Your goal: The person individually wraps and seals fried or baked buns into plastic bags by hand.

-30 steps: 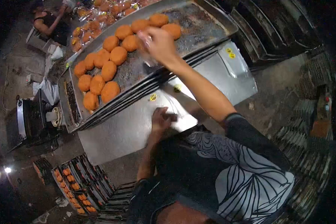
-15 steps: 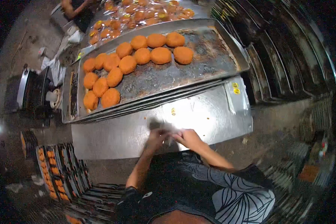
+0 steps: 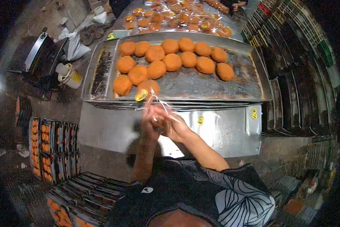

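Fingers of the left hand (image 3: pixel 151 120) and right hand (image 3: pixel 176 130) meet just below the near edge of the tray, curled and closed upon a thin, clear plastic bag (image 3: pixel 163 106); blur hides which fingertips pinch the film. The bag spreads forward from them, with a yellow oval sticker (image 3: pixel 141 94) at its far left, in front of a round, orange, crumb-coated bun (image 3: pixel 150 86). Whether this bun lies within the film or merely behind it cannot be told.

Handling, by judgement: the film should be very light, limp and slippery, apt to cling to itself, and is best taken by two opposed edges of its mouth. The bun appears light and soft, its coat likely to shed crumbs under pressure; the suitable hold is a gentle one around the sides.

Further out, similar orange buns (image 3: pixel 172 62) stand closely grouped in a shallow, rectangular metal tray (image 3: pixel 263 77), resting upon a stack of thin metal trays (image 3: pixel 215 107). These lie on a smooth, silvery metal surface (image 3: pixel 102 125), where loose yellow stickers (image 3: pixel 201 120) show to the right. Beyond the tray, wrapped orange buns (image 3: pixel 177 17) are heaped in shiny film. Periphery: a white cylindrical tub (image 3: pixel 72 78) at left; long, dark metal trays (image 3: pixel 291 100) at right.
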Motion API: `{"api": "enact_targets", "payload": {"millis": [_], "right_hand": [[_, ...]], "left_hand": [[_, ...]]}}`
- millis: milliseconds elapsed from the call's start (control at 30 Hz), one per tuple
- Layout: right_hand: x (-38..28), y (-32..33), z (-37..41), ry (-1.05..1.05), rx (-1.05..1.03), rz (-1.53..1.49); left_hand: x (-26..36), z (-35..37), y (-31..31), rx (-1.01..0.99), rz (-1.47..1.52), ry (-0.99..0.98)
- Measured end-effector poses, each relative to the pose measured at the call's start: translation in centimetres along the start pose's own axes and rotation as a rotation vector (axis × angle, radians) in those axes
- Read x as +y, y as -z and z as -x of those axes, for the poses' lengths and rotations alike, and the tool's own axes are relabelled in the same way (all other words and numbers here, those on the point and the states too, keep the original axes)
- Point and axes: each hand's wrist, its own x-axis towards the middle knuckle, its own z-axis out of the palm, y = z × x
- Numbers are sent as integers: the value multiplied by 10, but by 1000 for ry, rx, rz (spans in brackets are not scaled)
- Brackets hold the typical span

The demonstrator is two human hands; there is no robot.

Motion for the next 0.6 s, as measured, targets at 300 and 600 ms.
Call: {"api": "enact_targets", "payload": {"millis": [300,600], "right_hand": [[-23,-9,-118,310,382,1593],[-8,-37,-39,931,397,1028]], "left_hand": [[111,-28,53,370,145,-448],[27,-32,-25,-233,140,-270]]}}
